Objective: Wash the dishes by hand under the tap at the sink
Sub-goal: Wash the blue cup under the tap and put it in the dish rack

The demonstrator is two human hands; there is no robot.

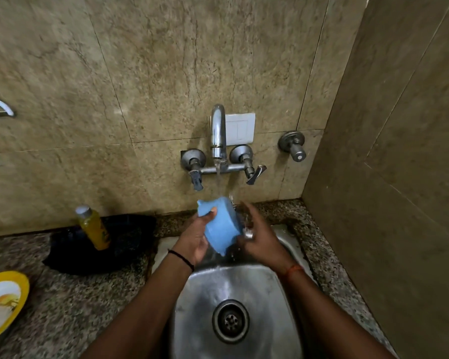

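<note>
Overhead, head view — left hand grips blue container by its rim, tilted under running tap, above sink. Right hand touches its far side — fingers loosely spread. Yellow bottle stands on counter, left.

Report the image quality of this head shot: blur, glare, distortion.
Head view: wide-angle lens bends the wall joints and stretches the forearms; the right hand and the blue dish under the tap are motion-blurred; soft glare on the steel sink; dim light, corners darker.
</note>
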